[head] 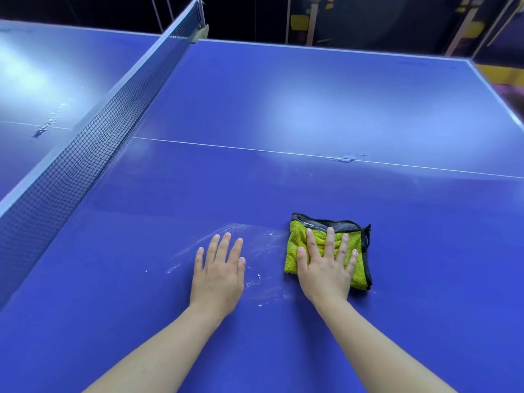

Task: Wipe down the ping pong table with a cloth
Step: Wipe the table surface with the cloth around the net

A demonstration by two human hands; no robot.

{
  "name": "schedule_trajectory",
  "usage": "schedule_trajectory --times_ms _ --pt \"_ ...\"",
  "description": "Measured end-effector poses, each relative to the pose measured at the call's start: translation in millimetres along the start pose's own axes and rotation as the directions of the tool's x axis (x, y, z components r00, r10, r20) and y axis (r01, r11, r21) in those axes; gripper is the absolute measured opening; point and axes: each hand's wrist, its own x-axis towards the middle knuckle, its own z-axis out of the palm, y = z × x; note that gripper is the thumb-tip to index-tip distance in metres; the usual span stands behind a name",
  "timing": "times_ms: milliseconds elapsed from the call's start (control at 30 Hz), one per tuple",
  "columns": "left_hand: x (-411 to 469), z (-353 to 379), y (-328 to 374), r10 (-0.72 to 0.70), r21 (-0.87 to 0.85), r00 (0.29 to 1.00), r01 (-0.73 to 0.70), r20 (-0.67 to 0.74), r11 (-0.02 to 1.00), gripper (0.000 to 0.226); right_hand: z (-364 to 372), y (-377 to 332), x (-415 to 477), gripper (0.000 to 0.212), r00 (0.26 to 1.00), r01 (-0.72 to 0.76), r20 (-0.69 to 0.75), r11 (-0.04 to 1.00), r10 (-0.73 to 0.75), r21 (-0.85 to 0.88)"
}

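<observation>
Well, starting at the left, I see the net (85,143) running slantwise across the blue bench (283,103). Beyond it, on the far half, a patch of droplets (46,124) catches the light.

On the near side of the net, the left hand (218,273) lies palm down, flat on the bare surface. Its fingers (224,248) are straight and only slightly spread, holding nothing. Around that hand and just to its right I can make out pale wet smears (255,251) and a few white flecks on the blue.

Next comes the cloth (295,251), a folded yellow-green towel with a dark grey back and black edging. It lies flat on the near half of the bench, just beside the smears and well short of the white centre line (226,147).

The right hand (326,270) presses down on top of the cloth, palm flat, with its fingers straight and fanned apart. Their tips reach the grey strip at the cloth's far edge, and none of them curls round the fabric. The two hands are near each other but apart.

Further right and further off, a small puddle (347,158) sits on the centre line.
</observation>
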Motion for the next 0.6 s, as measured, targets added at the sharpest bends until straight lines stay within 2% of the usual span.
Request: schedule_trajectory --times_ms 233,600 --pt "-1 -3 -58 -0.012 0.008 1.000 0.012 -0.002 1.000 0.058 13 -76 -9 0.058 0.999 0.034 -0.014 0.999 -0.034 0.014" --pt "-26 -29 -206 -0.093 0.049 0.995 0.094 -0.016 0.994 0.058 37 -222 -36 0.059 0.995 0.093 0.027 0.996 -0.094 0.017"
